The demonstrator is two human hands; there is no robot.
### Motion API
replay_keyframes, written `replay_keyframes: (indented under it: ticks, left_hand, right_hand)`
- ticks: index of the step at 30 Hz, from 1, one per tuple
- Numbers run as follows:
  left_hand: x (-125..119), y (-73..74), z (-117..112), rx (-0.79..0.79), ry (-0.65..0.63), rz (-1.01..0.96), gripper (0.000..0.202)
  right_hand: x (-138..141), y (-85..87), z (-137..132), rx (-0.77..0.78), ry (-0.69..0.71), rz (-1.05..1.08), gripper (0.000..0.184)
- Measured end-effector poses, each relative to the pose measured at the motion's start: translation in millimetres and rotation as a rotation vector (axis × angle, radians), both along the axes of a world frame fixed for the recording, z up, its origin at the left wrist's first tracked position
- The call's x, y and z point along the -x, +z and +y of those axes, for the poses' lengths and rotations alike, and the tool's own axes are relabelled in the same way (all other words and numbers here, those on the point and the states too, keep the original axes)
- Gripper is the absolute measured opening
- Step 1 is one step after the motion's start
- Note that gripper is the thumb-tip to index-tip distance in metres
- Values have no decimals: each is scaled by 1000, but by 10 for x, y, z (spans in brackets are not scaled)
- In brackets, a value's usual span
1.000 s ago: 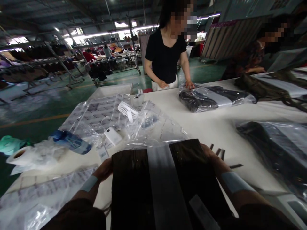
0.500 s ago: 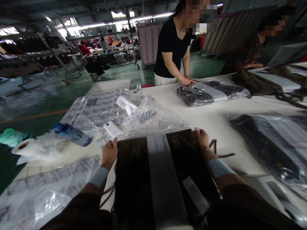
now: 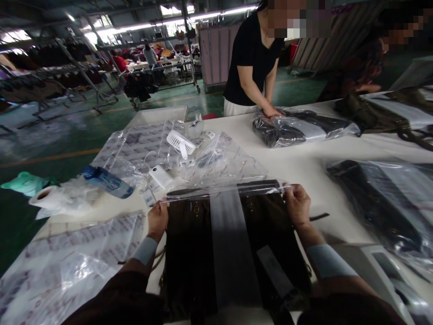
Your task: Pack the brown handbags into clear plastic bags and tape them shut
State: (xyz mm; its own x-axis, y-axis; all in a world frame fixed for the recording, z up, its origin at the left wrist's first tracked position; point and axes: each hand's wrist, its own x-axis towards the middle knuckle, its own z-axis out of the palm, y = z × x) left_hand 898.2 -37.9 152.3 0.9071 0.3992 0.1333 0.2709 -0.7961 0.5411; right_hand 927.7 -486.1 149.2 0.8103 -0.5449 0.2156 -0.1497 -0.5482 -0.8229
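Observation:
My left hand (image 3: 157, 221) and my right hand (image 3: 297, 205) pinch the two corners of a transparent plastic bag (image 3: 223, 189), stretching its edge across the far end of a dark bag or garment (image 3: 189, 257). This dark item lies flat on the white table (image 3: 324, 198), with a wide grey band (image 3: 233, 253) down its middle and small gold-coloured fittings. Most of its near part is uncovered, and its lower end is hidden by my sleeves and the frame edge.
Beyond the film lie loose plastic sheets, a white mini fan (image 3: 181, 143), a white power bank (image 3: 160, 176) and a blue bottle (image 3: 107, 182). A co-worker (image 3: 252, 67) presses a plastic-wrapped dark item (image 3: 287, 128) across the table. Another wrapped item (image 3: 372, 203) lies to my right.
My hands have moved from the sides of the dark item to its far end. They now hold the plastic edge taut across it, and the view has shifted slightly.

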Motion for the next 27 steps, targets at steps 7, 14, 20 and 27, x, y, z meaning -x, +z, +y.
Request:
replay_keyframes:
  ticks: [7, 14, 20, 27]
  left_hand:
    - [402, -335, 281, -76, -437, 175, 18]
    - [766, -233, 386, -95, -337, 254, 14]
    - [1583, -152, 523, -62, -464, 385, 13]
    - [2567, 113, 742, -14, -380, 494, 14]
  right_hand:
    - [479, -556, -285, 234, 282, 426, 24]
    - [972, -476, -337, 211, 260, 390, 26]
    - [1804, -484, -361, 209, 421, 560, 20]
    - [2749, -287, -217, 112, 508, 681, 18]
